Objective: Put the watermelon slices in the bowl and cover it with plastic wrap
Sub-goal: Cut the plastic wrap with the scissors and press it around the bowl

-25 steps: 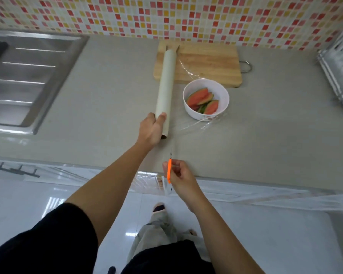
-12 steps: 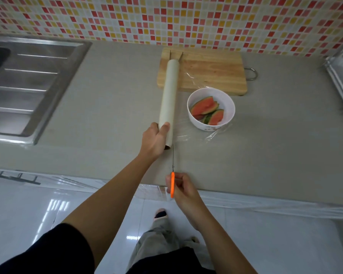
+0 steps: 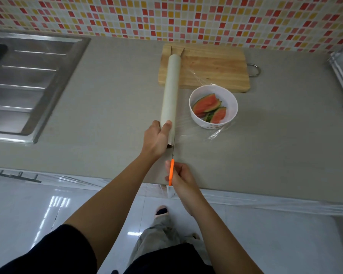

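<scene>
Forward from the counter's (image 3: 107, 115) front edge, the right hand (image 3: 181, 178), gripping the orange-handled blade (image 3: 172, 171), has reached the near end of the wrap roll (image 3: 171, 91) the left hand (image 3: 156, 139) clasps. Blade and roll align front-to-back; film (image 3: 188, 131) stretches right to the bowl (image 3: 232, 101) of watermelon slices (image 3: 206, 102)

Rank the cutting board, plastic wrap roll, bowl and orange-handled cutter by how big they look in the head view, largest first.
1. cutting board
2. plastic wrap roll and bowl: too close to rank; the roll is longer, the bowl wider
3. orange-handled cutter, seen edge-on and partly hidden in the right hand
</scene>
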A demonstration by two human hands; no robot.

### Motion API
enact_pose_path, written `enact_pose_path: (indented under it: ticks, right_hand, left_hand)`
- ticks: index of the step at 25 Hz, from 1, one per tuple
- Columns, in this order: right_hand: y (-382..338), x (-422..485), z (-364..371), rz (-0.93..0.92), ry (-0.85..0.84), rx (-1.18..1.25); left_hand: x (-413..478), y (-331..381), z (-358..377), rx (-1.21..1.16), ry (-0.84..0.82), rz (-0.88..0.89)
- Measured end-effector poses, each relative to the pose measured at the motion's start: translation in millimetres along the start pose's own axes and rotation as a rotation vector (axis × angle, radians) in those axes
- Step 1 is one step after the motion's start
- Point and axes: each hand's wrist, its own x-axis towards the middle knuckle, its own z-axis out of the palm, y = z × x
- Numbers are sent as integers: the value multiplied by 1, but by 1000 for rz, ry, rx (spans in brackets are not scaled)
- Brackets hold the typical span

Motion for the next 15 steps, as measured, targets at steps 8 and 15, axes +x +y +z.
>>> enact_pose_path:
  ticks: [8, 15]
  right_hand:
    - [6, 2, -4, -56, -7, -7]
    - [-8, 1, -6, 13, -21, 35]
  left_hand:
    - [0, 2, 0, -66, -10, -22]
    - [1, -1, 0, -28, -23, -13]
